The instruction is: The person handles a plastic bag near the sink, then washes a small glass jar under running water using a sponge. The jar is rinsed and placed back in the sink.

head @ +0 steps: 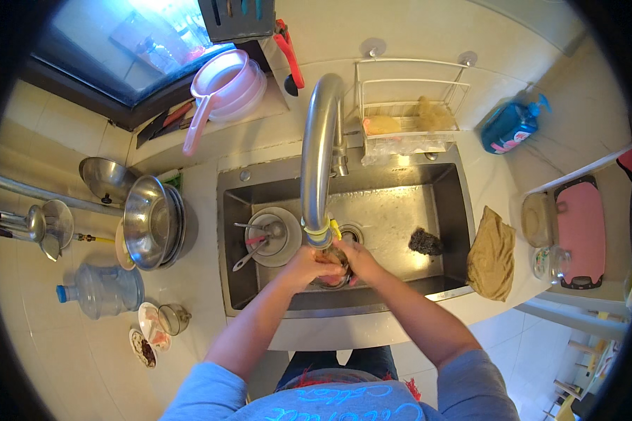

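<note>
Both hands are together in the stainless steel sink (pixel 395 302), just below the outlet of the curved metal faucet (pixel 318 142). My left hand (pixel 308 269) and my right hand (pixel 362 259) surround a brownish, shiny item (pixel 333 258) that the faucet partly hides; I cannot tell exactly what it is. The fingers of both hands are bent around it. Left of them in the basin are stacked white bowls (pixel 289 246) holding a metal spoon (pixel 277 229) and other utensils. A dark scouring pad (pixel 425 242) lies on the right side of the basin.
Steel bowls (pixel 148 223), a blue water jug (pixel 108 291) and a glass cup (pixel 173 319) stand on the left. A brown cloth (pixel 492 255) lies right of the sink. Behind are a white wire rack (pixel 413 81), a blue soap bottle (pixel 508 126) and a pink strainer (pixel 221 73).
</note>
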Action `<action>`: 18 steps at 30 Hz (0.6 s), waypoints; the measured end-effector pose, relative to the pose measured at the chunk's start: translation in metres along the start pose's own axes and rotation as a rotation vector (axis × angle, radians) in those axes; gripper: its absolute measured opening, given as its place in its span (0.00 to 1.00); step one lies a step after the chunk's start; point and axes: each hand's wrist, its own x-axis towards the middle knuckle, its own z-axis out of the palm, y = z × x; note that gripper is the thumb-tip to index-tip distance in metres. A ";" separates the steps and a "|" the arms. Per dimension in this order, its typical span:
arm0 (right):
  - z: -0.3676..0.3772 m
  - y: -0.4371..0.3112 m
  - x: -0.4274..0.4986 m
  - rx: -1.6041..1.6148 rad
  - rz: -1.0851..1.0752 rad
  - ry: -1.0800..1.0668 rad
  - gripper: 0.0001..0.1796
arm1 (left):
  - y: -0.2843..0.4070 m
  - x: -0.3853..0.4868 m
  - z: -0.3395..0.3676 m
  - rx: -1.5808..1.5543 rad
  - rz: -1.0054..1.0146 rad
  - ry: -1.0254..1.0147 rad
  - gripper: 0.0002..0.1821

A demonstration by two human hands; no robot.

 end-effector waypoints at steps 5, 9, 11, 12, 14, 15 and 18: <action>0.013 0.045 0.048 0.130 -0.284 0.409 0.41 | -0.011 0.019 0.003 -0.461 -0.036 0.276 0.16; 0.052 0.027 0.033 -0.202 -0.791 0.857 0.30 | -0.026 0.039 -0.006 -0.612 0.099 0.399 0.16; 0.064 0.013 0.026 -0.480 -0.896 1.022 0.28 | -0.024 0.042 -0.003 -0.680 0.152 0.449 0.15; 0.066 0.005 0.025 -0.480 -0.864 1.012 0.28 | -0.011 0.037 0.006 -0.710 0.157 0.470 0.15; 0.054 -0.009 0.031 -0.385 -0.743 0.859 0.27 | -0.008 0.037 0.007 -0.751 0.172 0.427 0.14; 0.041 -0.021 0.037 -0.285 -0.659 0.711 0.27 | -0.017 0.039 -0.002 -0.754 0.187 0.371 0.13; 0.036 -0.038 0.023 -0.234 -0.538 0.551 0.23 | -0.037 0.038 -0.016 -0.833 0.194 0.261 0.11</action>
